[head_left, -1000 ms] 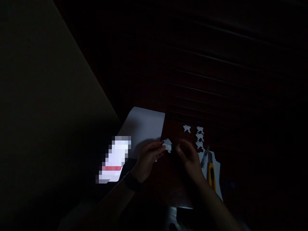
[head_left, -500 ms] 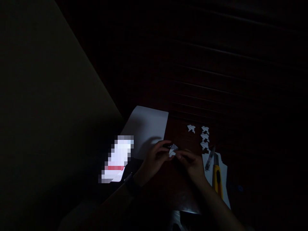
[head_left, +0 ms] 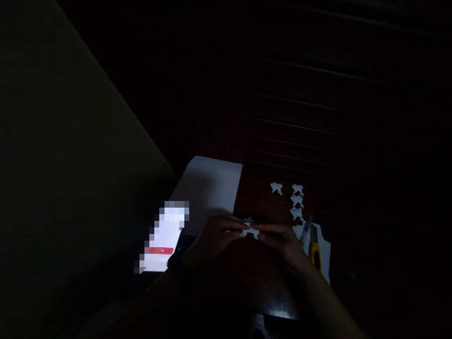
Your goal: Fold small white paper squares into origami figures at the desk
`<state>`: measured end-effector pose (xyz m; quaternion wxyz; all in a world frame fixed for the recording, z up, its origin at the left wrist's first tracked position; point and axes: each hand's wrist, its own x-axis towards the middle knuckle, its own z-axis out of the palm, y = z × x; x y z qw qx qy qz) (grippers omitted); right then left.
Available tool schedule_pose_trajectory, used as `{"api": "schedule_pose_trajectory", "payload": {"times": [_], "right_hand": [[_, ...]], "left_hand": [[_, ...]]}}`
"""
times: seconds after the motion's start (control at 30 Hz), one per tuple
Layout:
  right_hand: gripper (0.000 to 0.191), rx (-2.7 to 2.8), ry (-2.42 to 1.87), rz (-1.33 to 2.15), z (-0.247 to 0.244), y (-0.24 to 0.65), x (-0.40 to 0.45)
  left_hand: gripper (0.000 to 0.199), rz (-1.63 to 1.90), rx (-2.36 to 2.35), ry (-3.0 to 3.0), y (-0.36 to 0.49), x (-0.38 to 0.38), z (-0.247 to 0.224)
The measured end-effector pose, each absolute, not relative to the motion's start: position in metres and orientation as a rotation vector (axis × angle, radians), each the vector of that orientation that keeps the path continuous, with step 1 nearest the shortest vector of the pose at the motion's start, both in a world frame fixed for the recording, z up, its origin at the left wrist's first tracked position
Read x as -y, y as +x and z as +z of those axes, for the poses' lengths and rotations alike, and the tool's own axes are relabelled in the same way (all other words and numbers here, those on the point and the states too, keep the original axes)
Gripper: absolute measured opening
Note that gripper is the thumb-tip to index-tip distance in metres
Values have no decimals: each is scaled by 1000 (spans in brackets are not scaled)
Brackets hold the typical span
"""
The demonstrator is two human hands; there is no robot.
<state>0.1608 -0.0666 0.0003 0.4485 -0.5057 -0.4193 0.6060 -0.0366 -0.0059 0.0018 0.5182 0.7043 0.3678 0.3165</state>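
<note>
Between both hands is a small folded white paper figure (head_left: 250, 231), shaped like an origami frog. My left hand (head_left: 215, 235) pinches its left side between thumb and fingers, and a dark band circles that wrist. From the other side, my right hand (head_left: 282, 241) grips the figure's right edge with thumb and forefinger. Similar folded paper figures lie farther back: a single one (head_left: 276, 188), and to its right a column of three, with the middle one (head_left: 297, 201) partly touching its neighbours. Dim light hides the finer folds.
A white paper sheet (head_left: 212, 183) lies at the back left. A lit phone screen (head_left: 164, 238), partly pixelated, is left of my left hand. Past my right hand, a yellow box cutter (head_left: 315, 254) and a clear pen-like object (head_left: 305, 230) rest on paper pieces (head_left: 325, 254). The dark table's (head_left: 278, 306) front edge is near me.
The held paper figure has been turned so its pointed end faces away and two legs face me. My fingers now lie flatter along both sides. The camera view has shifted slightly.
</note>
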Motion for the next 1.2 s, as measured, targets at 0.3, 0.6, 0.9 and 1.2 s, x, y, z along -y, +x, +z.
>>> {"api": "schedule_pose_trajectory", "payload": {"times": [0.3,0.6,0.9,1.2], "right_hand": [[16,1097,-1334,1285,-9,155,58],[18,1245,-1403,1076,-8,153,55],[25,1265,-1357,1149,-5,155,55],[17,1145,-1350,1238,-7,153,54]], "left_hand": [[14,833,-907,1555,-29,8,-10],[13,844,-894,1497,-27,5,-13],[14,864,-873,1441,-26,5,-18],[14,920,-869,1562,-26,6,-18]]}}
